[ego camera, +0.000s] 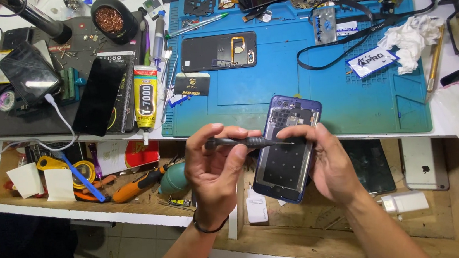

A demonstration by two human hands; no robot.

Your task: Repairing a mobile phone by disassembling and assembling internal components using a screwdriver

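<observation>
Blue is the frame of the opened phone point(287, 157) that your right hand point(331, 164) holds from the side, fingers closed around its edge, just below the near edge of the blue work mat point(293, 89). Your left hand point(214, 170) pinches a dark screwdriver point(247, 142), whose tip lies over the upper part of the phone. On the mat, above the phone, lies a black back cover point(218, 51). Left of the mat stands a yellow glue tube point(146, 97).
</observation>
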